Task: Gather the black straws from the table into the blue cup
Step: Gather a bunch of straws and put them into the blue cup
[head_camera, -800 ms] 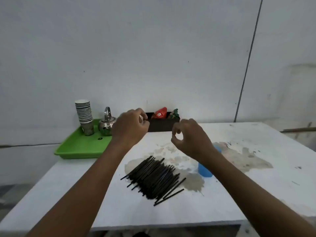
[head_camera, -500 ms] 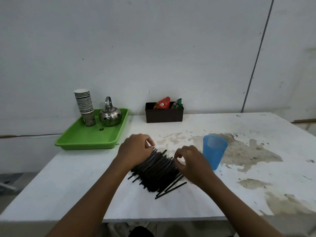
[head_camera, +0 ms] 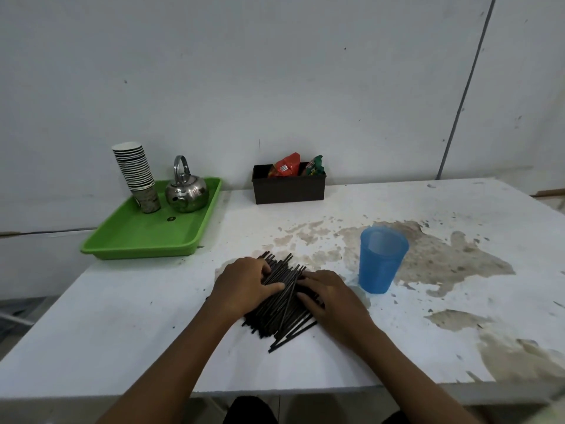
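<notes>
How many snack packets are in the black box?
2: a red packet left and a green packet right, poking from the black box. More may be hidden inside.

Single head-worn wide-angle view, looking forward and down over the near edge of the stained white worktop (head_camera: 122,316). Both forearms enter from the bottom of the frame, close to the lens. Faces the plain white wall (head_camera: 275,71) behind the worktop's far edge. No second view.

White stained table (head_camera: 122,325). Black straws (head_camera: 282,310) piled under both hands; blue cup (head_camera: 380,260) just right of the right hand (head_camera: 331,296). Green tray (head_camera: 146,240) and black box (head_camera: 289,188) beyond the left hand (head_camera: 244,286).
</notes>
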The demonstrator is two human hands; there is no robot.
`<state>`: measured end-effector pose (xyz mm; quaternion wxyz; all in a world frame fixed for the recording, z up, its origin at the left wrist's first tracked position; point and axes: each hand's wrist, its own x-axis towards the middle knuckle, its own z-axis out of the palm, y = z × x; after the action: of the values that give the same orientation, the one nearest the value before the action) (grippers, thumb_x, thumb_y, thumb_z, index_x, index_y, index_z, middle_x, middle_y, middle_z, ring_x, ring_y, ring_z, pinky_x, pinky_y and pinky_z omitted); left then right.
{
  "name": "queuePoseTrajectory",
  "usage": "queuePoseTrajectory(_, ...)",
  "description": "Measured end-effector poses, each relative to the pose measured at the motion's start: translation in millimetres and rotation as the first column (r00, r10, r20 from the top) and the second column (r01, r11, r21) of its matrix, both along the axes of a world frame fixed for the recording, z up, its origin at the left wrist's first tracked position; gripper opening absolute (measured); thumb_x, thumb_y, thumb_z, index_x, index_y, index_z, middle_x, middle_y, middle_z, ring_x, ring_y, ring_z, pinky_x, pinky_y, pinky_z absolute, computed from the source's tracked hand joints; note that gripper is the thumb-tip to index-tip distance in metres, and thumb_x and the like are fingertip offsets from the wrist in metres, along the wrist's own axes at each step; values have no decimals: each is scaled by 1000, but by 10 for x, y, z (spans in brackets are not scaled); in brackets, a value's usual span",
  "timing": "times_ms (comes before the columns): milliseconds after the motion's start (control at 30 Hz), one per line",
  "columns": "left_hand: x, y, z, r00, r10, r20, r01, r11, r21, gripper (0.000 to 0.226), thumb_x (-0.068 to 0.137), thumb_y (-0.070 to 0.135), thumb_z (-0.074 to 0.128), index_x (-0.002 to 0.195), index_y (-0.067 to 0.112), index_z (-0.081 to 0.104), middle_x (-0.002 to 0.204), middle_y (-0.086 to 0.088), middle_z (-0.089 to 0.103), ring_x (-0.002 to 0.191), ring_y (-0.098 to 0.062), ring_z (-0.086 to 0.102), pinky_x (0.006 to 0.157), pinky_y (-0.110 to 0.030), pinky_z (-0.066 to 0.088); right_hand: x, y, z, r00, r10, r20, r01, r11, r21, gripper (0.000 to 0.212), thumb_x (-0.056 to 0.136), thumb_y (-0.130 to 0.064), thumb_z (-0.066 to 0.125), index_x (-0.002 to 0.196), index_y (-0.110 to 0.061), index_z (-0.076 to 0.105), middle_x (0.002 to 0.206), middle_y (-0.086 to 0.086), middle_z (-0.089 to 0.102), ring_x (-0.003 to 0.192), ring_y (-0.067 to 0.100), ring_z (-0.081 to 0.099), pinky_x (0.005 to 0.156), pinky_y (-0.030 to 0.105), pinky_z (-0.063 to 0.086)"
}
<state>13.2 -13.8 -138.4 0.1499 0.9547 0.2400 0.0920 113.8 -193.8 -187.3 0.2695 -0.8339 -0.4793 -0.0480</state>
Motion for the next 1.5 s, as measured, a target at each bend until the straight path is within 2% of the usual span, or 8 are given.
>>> queuePoseTrajectory(267,102,15,84,995,36,-89,-43,995,-85,66,67,73,73,111,23,68,102,5,70,93,-13,65,82,-28,52,18,12,-61,995,-57,-78,47,991,-124,49,100,-52,34,146,-37,38,160,-5,25,147,14,18,118,31,19)
queuePoseTrajectory(433,172,-3,105,989,46,-143,-64,991,-119,65,70,66,76,112,18,68,106,2,70,97,-15,65,74,-23,43,-2,5,-59,993,-76,-91,70,995,-72,47,100,-50,36,145,-35,40,157,-6,31,143,11,24,115,31,26)
queuePoseTrajectory(633,242,13,143,981,44,-188,-73,986,-148,61,75,57,78,116,13,67,112,-3,70,104,-19,64,78,-23,43,-32,-19,-70,986,-123,-113,125,992,18,44,102,-44,36,142,-27,43,148,-7,43,136,6,33,105,19,27)
queuePoseTrajectory(833,246,50,130,979,54,-196,-86,983,-162,57,81,50,76,121,11,60,120,-6,65,110,-22,61,81,-25,41,-55,-24,-82,985,-144,-100,148,988,33,43,102,-43,34,140,-26,45,143,-7,48,132,6,38,106,22,31)
queuePoseTrajectory(1000,205,41,121,978,19,-207,-47,991,-128,31,91,42,67,96,12,63,92,-2,64,97,-25,64,72,-29,41,-70,-37,-70,987,-140,-86,143,989,41,38,103,-38,36,136,-23,49,134,-6,54,124,6,41,100,20,33)
queuePoseTrajectory(1200,140,47,97,988,9,-152,-27,993,-116,31,99,37,57,103,7,65,97,-9,68,91,-26,63,76,-33,48,-96,-43,-43,987,-138,-81,143,988,56,33,103,-37,36,129,-23,52,126,-6,57,117,6,44,94,21,37)
queuePoseTrajectory(1400,92,139,101,999,45,-4,-44,975,-218,22,103,31,50,102,11,59,94,0,69,91,-22,64,85,-39,51,-119,-100,-43,983,-128,-134,139,988,72,33,103,-36,38,131,-25,51,130,-6,55,120,6,44,95,19,36)
queuePoseTrajectory(1500,87,144,89,992,57,113,-19,951,-309,22,104,33,46,97,14,56,87,1,66,79,-16,64,71,-36,50,-130,-138,-23,981,-127,-147,139,987,76,36,103,-34,40,135,-22,50,137,-4,53,127,8,42,104,22,35)
